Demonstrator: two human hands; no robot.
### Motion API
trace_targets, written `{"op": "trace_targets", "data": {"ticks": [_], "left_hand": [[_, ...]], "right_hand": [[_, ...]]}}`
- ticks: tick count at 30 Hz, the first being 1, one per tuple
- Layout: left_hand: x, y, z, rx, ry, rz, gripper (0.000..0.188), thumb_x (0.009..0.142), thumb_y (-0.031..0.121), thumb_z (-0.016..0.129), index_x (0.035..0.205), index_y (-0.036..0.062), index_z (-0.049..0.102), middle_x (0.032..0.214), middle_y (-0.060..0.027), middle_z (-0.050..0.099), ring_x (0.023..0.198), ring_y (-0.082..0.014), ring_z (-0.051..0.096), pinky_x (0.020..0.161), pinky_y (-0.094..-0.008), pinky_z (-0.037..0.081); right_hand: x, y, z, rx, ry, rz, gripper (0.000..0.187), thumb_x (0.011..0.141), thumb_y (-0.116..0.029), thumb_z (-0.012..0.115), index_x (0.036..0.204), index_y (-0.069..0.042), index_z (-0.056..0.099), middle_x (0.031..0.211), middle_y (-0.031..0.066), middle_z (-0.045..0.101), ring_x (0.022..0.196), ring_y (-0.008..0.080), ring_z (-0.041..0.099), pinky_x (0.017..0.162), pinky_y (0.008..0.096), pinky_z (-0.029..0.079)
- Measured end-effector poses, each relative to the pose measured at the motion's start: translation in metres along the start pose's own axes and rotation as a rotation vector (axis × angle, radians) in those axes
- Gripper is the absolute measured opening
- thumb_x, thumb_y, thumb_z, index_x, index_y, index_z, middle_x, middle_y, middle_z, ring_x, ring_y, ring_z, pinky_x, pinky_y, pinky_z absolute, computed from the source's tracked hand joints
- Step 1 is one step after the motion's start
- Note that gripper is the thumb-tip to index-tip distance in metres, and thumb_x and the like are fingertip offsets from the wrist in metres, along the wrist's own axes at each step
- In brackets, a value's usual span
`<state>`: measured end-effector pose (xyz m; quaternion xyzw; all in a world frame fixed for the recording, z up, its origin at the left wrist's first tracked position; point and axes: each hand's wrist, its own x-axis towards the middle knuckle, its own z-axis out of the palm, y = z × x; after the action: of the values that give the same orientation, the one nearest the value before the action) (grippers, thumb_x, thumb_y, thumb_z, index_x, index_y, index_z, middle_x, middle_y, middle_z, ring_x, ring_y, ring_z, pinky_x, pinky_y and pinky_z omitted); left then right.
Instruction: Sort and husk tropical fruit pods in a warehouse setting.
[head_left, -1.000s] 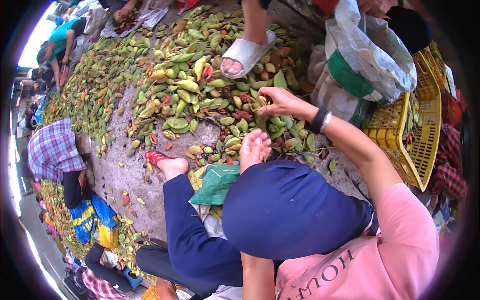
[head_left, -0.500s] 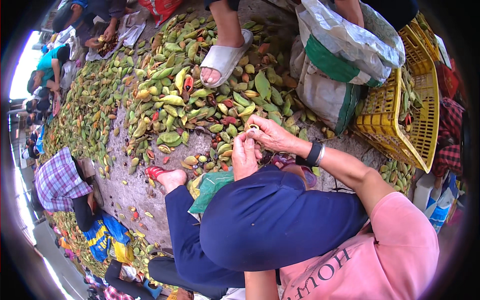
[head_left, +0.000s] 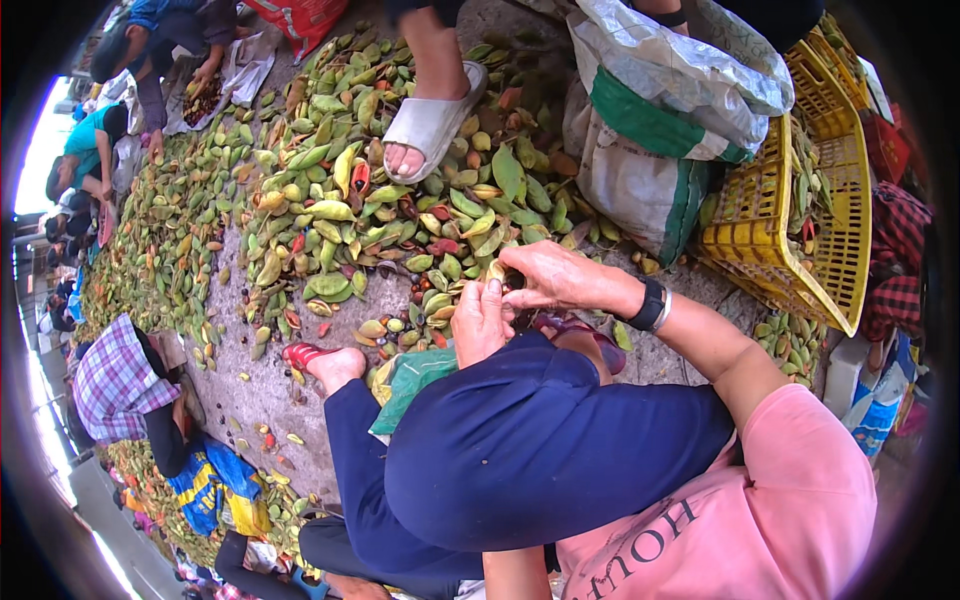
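Above my raised knee, my left hand (head_left: 482,320) is closed, with a small yellowish seed pod (head_left: 496,270) at its thumb and fingertips. My right hand (head_left: 562,276), with a dark band and a pale bracelet at the wrist, has its fingers curled against the same pod from the right. The pod's inside is mostly hidden by the fingers. Just beyond both hands lies a thick spread of green and brownish seed pods (head_left: 330,210), some split to red insides. A green and yellow bag (head_left: 415,385) rests beside my knee, near the left hand.
A white and green sack (head_left: 640,190) and a tilted yellow crate (head_left: 850,200) holding pods stand at the right. Ahead, another person's foot in a white sandal (head_left: 435,120) rests among the pods. Other people work along the left, near a blue and yellow bag (head_left: 215,480).
My right hand has turned, its knuckles now higher and its fingers curled over the pod. The pod stands up more between the fingertips. The whole view has shifted slightly.
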<state>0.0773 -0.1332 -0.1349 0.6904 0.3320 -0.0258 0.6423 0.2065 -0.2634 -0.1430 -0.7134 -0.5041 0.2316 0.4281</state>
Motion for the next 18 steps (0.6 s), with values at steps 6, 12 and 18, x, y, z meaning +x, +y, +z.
{"op": "trace_targets", "data": {"ticks": [6,12,18], "left_hand": [[-0.001,0.004,0.011,0.063,-0.045,-0.043,0.038,0.098,0.035,0.055,0.081,0.0014,0.053,0.063,-0.0078,0.060,0.049,-0.0110,0.053,0.044,-0.0289,0.041],[-0.008,0.006,0.015,0.003,-0.179,-0.110,0.039,0.098,0.042,0.053,0.095,0.0029,0.055,0.073,-0.0061,0.061,0.053,-0.0102,0.053,0.046,-0.0274,0.041],[-0.005,-0.009,0.021,-0.259,-0.267,-0.261,0.040,0.099,0.045,0.051,0.111,0.0076,0.047,0.087,-0.0031,0.059,0.060,-0.0077,0.049,0.048,-0.0214,0.038]], "right_hand": [[-0.019,0.001,0.005,0.030,0.024,0.046,0.036,0.085,-0.028,0.064,0.097,0.004,0.054,0.082,0.0219,0.056,0.078,0.0412,0.058,0.067,0.0453,0.047],[-0.026,-0.004,0.016,0.143,0.069,0.112,0.019,0.089,-0.017,0.055,0.089,0.002,0.052,0.077,0.0207,0.056,0.074,0.0422,0.057,0.065,0.0469,0.046],[-0.021,-0.001,0.010,0.160,0.036,0.061,0.021,0.091,-0.018,0.056,0.088,0.002,0.051,0.074,0.0212,0.054,0.071,0.0421,0.056,0.064,0.0456,0.045]]}}
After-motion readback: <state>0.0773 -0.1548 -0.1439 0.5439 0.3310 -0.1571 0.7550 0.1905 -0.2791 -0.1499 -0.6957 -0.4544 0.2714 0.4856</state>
